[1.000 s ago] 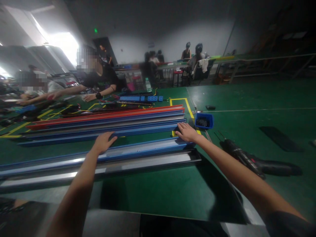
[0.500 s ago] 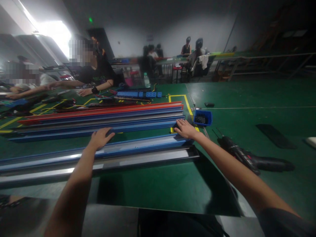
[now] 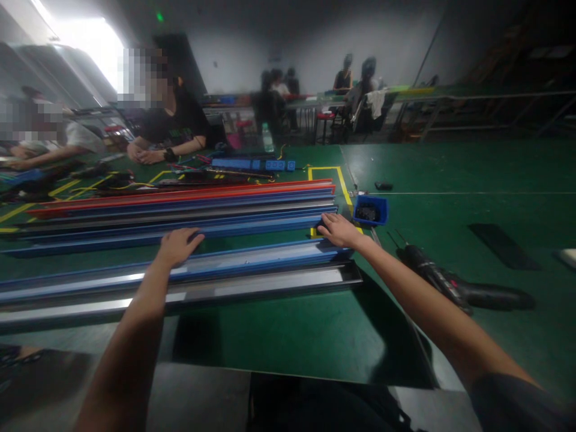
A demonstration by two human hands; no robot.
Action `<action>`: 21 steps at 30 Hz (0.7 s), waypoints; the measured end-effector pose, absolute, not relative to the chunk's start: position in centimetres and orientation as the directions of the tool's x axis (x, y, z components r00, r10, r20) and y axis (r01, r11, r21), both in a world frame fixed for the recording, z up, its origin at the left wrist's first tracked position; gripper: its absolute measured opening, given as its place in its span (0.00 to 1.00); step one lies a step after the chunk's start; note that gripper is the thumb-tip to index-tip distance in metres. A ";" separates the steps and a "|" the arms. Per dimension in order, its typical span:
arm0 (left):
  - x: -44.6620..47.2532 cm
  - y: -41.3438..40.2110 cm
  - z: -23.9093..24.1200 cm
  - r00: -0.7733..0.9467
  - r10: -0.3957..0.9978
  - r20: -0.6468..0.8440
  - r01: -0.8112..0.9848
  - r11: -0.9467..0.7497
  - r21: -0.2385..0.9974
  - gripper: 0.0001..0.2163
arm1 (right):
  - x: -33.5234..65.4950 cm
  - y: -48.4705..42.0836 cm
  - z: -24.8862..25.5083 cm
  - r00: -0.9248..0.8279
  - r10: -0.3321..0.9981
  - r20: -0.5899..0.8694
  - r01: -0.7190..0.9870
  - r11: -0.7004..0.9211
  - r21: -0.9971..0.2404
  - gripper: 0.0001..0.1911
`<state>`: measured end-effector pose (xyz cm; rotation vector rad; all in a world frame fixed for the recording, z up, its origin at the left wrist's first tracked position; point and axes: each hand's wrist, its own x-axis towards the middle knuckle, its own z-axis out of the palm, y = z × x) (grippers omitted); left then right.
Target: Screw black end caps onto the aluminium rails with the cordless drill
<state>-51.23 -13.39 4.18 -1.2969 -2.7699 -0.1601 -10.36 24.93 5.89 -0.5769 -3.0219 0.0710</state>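
Observation:
Long metal channels lie side by side across the green table. My left hand (image 3: 179,247) is palm down over the gap between a blue channel (image 3: 265,225) and a nearer blue channel (image 3: 270,257). Its thumb is spread away from the fingers. At the right-hand ends of these two channels is my right hand (image 3: 338,230), palm down with its fingers stretched over the farther one's end. Neither hand is wrapped around a channel, and fingertip contact is hard to make out. Closest to me lies a black channel (image 3: 288,287) with a pale inside.
Beyond are red channels (image 3: 270,189) and a blue strip (image 3: 252,164) among wires. A blue bin (image 3: 382,210) with small dark parts stands right of my right hand. A power drill (image 3: 443,279) and a dark flat piece (image 3: 501,246) lie farther right. A co-worker (image 3: 175,123) sits across the table.
My hands hold nearly the same places over the channels. The co-worker across the table has drawn an outstretched arm back, and that person's hands are now together. The view has tilted slightly.

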 end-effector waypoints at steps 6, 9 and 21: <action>-50.8 -13.4 4.8 -0.651 0.753 0.094 0.759 0.647 0.069 0.29 | -10.1 24.9 6.2 -0.938 0.342 0.063 0.338 0.939 -0.064 0.33; -50.7 -13.4 5.0 -0.655 0.751 0.082 0.756 0.651 0.070 0.29 | -10.0 24.9 6.1 -0.941 0.331 0.064 0.327 0.942 -0.071 0.34; -50.3 -13.5 5.7 -0.669 0.741 0.056 0.743 0.667 0.051 0.32 | -9.4 24.5 5.8 -0.948 0.311 0.070 0.305 0.949 -0.084 0.36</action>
